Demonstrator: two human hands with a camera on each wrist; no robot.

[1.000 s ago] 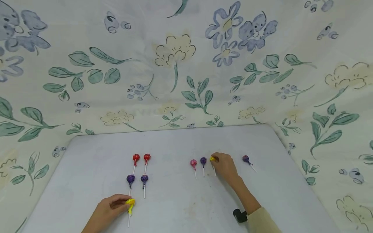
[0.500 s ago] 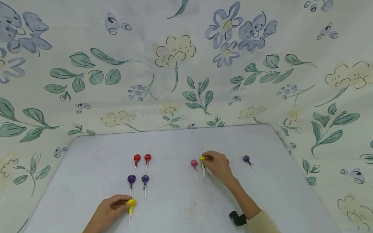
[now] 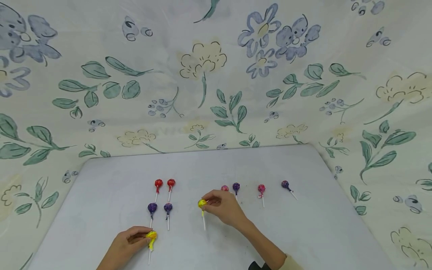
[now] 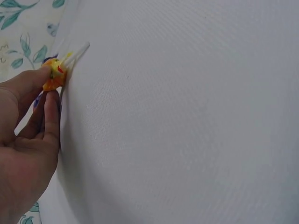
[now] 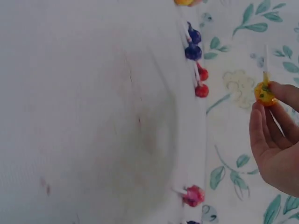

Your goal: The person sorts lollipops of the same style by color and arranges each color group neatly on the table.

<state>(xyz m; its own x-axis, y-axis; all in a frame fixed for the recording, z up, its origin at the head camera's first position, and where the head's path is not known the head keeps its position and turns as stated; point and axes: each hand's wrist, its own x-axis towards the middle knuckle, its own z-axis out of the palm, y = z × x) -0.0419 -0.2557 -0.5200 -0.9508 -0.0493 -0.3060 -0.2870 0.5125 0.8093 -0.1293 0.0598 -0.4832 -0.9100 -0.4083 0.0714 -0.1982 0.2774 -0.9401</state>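
The right hand (image 3: 224, 208) pinches a yellow lollipop (image 3: 201, 203) by its wrapped head, fingers curled round it, the white stick pointing back toward the person; in the right wrist view it shows clear of the counter (image 3: 209, 168). It sits midway between two groups. To its left lie two red lollipops (image 3: 164, 183) side by side with two purple lollipops (image 3: 159, 206) just behind them, all sticks running the same way, toward the person. The left hand (image 3: 126, 245) pinches a second yellow lollipop (image 3: 151, 235) at the near end of that group, under the left purple one (the spot beside it, under the right purple one, is bare), and the right hand is the nearer to that spot. No containers are in view; the rest lie loose to the right: a pink lollipop (image 3: 224, 188), a purple one (image 3: 236, 186), another pink (image 3: 261, 188) and a last purple (image 3: 285, 184)
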